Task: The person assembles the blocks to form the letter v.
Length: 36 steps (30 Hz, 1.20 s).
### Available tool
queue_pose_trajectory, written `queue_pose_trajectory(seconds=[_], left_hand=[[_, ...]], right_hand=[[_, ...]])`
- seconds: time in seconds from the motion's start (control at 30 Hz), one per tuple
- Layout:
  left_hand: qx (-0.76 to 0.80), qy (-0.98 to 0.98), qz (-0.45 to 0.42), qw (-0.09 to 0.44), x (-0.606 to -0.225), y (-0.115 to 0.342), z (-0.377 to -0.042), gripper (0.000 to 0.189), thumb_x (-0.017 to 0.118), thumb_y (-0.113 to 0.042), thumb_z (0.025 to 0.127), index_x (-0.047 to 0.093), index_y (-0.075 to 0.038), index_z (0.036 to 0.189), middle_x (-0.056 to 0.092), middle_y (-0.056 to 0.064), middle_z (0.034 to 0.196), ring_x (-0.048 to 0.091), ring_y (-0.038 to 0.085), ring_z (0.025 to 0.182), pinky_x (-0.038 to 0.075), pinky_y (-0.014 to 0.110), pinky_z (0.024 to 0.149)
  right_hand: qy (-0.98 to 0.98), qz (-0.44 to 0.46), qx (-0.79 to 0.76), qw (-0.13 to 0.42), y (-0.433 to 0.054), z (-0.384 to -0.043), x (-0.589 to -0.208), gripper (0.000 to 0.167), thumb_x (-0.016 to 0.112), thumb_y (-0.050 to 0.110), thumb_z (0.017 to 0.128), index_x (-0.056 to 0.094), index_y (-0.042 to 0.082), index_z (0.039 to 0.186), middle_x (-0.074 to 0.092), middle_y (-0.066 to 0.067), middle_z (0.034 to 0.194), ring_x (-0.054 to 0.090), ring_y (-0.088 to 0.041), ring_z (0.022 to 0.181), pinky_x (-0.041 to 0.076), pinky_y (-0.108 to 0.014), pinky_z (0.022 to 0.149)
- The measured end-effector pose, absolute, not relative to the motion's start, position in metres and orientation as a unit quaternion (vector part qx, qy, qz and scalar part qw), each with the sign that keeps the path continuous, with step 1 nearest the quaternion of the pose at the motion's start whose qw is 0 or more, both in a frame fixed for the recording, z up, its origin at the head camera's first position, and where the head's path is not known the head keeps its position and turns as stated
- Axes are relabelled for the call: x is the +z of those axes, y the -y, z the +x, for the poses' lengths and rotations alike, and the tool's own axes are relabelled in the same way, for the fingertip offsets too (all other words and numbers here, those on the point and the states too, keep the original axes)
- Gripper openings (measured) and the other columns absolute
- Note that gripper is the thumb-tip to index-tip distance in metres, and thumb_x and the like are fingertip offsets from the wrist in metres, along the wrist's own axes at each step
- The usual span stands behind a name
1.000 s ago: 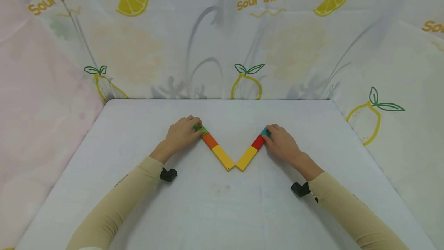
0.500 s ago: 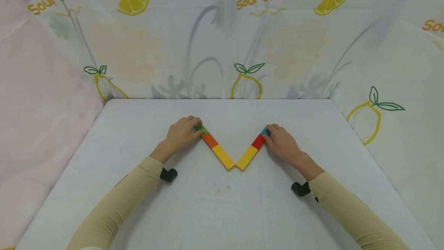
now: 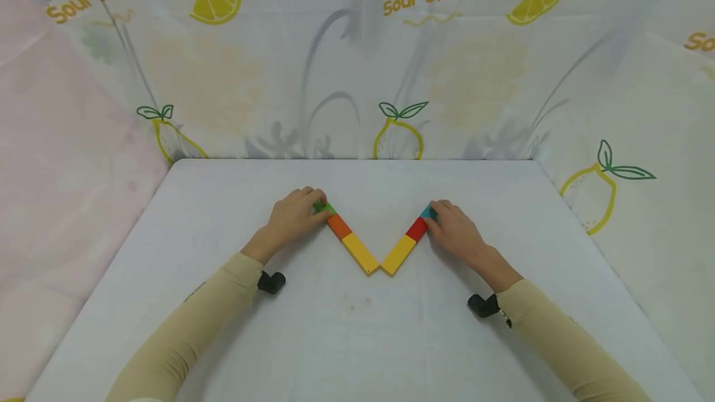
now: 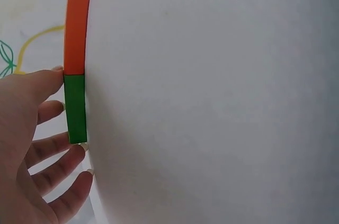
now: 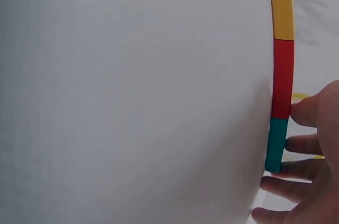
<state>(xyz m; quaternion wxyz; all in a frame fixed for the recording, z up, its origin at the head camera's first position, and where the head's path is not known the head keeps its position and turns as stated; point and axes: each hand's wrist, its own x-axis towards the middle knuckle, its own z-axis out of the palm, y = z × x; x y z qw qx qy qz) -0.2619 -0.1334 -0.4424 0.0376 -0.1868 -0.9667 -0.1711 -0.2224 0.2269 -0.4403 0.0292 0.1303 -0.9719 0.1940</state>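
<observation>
Coloured blocks lie end to end on the white table, in two straight rows that meet in a V. Running from far to near, the left row has a green block (image 3: 326,208), an orange block (image 3: 339,227) and a longer yellow block (image 3: 360,254). A blue block (image 3: 427,211), a red block (image 3: 416,229) and another yellow block (image 3: 398,256) form the right one. My left hand (image 3: 293,213) holds the green block (image 4: 76,108) between thumb and fingers, partly covering it. With thumb and fingertips, my right hand (image 3: 454,225) holds the blue block (image 5: 276,145).
The white table (image 3: 357,340) reaches back to a hanging cloth (image 3: 313,61) printed with lemons. Dark wrist devices show beneath both sleeves, one a black piece (image 3: 272,282) at the left wrist and the other a black piece (image 3: 483,306) at the right.
</observation>
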Motion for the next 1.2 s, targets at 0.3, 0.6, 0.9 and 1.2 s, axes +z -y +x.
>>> queue_pose_trajectory(seconds=[0.3,0.6,0.9,1.2], left_hand=[[-0.168,0.967,-0.192,0.026,-0.438,0.132,-0.260,0.027,0.065,-0.047,0.093,0.065,-0.022,0.105,0.065,0.004,0.121,0.062,0.025,0.097,0.054,0.043,0.071],[-0.170,0.966,-0.194,0.020,-0.436,0.132,-0.256,0.021,0.066,-0.043,0.094,0.065,-0.023,0.101,0.065,0.005,0.124,0.062,0.027,0.099,0.054,0.043,0.067],[-0.171,0.965,-0.196,0.018,-0.433,0.131,-0.254,0.020,0.064,-0.041,0.095,0.065,-0.022,0.102,0.064,0.007,0.124,0.062,0.028,0.102,0.054,0.045,0.070],[-0.184,0.965,-0.186,0.022,-0.438,0.129,-0.251,0.018,0.065,-0.038,0.095,0.065,-0.022,0.102,0.063,0.008,0.129,0.060,0.030,0.113,0.056,0.050,0.073]], right_hand=[[0.972,0.126,0.197,0.030,-0.228,-0.224,-0.442,0.040,0.056,0.021,0.100,0.054,-0.004,0.132,0.058,-0.022,0.132,0.059,-0.033,0.107,0.051,-0.048,0.098],[0.974,0.123,0.190,0.027,-0.227,-0.225,-0.440,0.036,0.056,0.020,0.100,0.056,-0.002,0.129,0.059,-0.021,0.128,0.059,-0.032,0.102,0.052,-0.048,0.096],[0.975,0.123,0.182,0.034,-0.227,-0.225,-0.441,0.038,0.057,0.021,0.099,0.056,-0.001,0.130,0.059,-0.021,0.130,0.060,-0.033,0.103,0.053,-0.048,0.096],[0.976,0.116,0.180,0.030,-0.227,-0.224,-0.440,0.039,0.056,0.021,0.099,0.055,-0.002,0.131,0.058,-0.022,0.134,0.060,-0.035,0.109,0.052,-0.050,0.098]])
